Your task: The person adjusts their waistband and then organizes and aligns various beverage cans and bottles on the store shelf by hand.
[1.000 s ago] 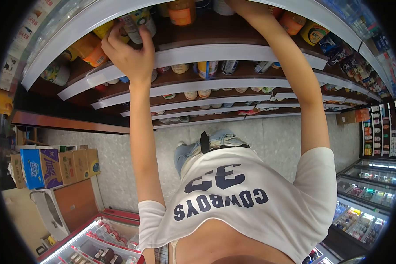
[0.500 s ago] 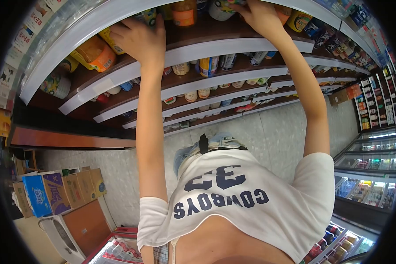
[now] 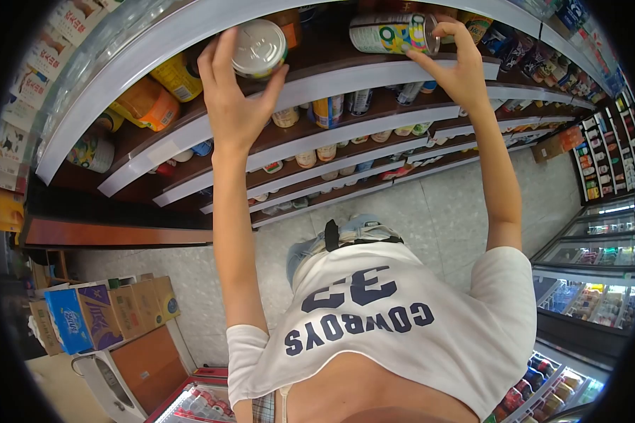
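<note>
At the front of the upper shelf, my left hand (image 3: 238, 109) is closed around a tin can (image 3: 259, 48), its fingers on the left side and its thumb on the right. The can's silver lid faces me. My right hand (image 3: 466, 74) grips the end of a second tin can (image 3: 384, 34), which has a colourful patterned label and is tipped on its side over the shelf. A jar with an orange label (image 3: 289, 28) stands partly hidden behind the left can.
Left of my left hand are a yellow can (image 3: 176, 76) and an orange-labelled jar (image 3: 147, 104). A white shelf edge (image 3: 310, 88) runs below my hands, with more stocked shelves beneath. Cartons (image 3: 106, 317) are stacked at lower left, and drink coolers (image 3: 585, 303) stand at right.
Both hands have drawn back from deep in the shelf towards its front edge, each bringing a can out. The right can has tipped onto its side; the left can's lid now shows.
</note>
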The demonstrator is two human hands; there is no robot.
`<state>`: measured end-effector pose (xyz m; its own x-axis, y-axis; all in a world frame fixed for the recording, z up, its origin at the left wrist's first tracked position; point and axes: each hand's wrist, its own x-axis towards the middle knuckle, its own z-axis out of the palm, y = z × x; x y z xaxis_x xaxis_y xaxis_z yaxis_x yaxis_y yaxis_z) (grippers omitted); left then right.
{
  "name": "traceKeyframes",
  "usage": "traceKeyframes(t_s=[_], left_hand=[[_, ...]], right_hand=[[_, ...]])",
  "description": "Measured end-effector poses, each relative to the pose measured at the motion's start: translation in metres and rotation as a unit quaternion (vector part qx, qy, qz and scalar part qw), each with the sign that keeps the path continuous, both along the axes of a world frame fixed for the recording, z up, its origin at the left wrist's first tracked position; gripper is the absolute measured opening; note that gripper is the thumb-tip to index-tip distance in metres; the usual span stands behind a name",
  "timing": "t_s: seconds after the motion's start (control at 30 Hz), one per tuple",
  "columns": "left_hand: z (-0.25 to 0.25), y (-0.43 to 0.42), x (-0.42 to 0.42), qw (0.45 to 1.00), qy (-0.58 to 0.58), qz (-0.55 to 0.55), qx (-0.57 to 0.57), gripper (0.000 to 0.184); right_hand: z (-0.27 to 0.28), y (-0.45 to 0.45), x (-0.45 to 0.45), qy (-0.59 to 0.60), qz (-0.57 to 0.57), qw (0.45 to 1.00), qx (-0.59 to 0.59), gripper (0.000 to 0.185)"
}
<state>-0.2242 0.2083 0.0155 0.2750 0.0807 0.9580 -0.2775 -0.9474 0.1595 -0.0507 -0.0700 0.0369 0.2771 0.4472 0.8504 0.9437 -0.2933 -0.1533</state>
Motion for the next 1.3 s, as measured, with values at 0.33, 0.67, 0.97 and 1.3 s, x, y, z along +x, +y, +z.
traceKeyframes(t_s=[0.33,0.67,0.97,1.3], left_hand=[[0.010,-0.059,0.065,0.995,0.064,-0.072,-0.015,0.057],[0.006,-0.062,0.158,0.995,0.089,0.039,-0.001,0.058],[0.021,-0.050,0.169,0.914,0.104,0.306,0.243,0.051],[0.018,-0.099,0.185,0.992,0.116,-0.034,-0.024,0.033]], right_hand=[[0.001,-0.039,0.022,-0.074,-0.002,0.995,0.064,0.035],[0.011,-0.043,0.068,-0.032,0.041,0.998,0.020,0.036],[0.011,-0.040,0.069,-0.117,-0.047,0.992,-0.017,0.049],[-0.040,-0.033,0.087,0.049,0.002,0.995,0.087,0.068]])
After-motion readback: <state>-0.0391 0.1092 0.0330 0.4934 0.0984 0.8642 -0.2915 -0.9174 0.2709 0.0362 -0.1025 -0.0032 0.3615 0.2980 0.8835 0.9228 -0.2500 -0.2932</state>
